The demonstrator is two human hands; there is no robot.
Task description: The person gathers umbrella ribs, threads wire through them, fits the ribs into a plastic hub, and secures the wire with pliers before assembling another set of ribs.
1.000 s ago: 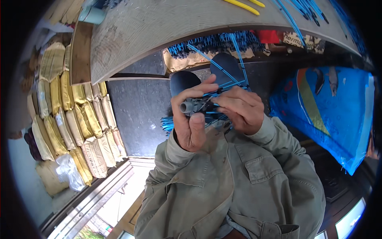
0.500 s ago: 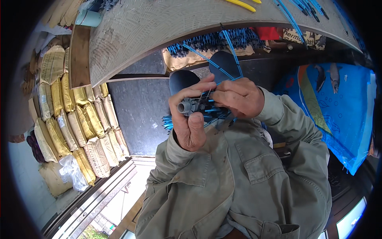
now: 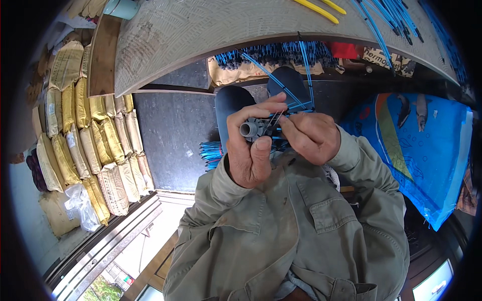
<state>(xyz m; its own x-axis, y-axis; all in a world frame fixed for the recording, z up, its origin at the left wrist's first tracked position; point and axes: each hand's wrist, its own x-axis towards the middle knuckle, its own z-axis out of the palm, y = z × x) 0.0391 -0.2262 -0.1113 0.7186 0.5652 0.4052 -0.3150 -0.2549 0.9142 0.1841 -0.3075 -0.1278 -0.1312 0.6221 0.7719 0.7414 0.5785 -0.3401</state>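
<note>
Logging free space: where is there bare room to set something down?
The tabletop is bare between pale green cup and yellow handles; so, bar a pale scrap, is the dark surface between stacked sacks and left knee. Blue rods crowd the tabletop's right; left hand, right hand and grey threaded fitting crowd the middle.

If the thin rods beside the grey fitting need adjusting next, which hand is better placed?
Probably the right hand: its fingers are close beside the thin rods, while the left hand is holding the grey fitting.
</note>
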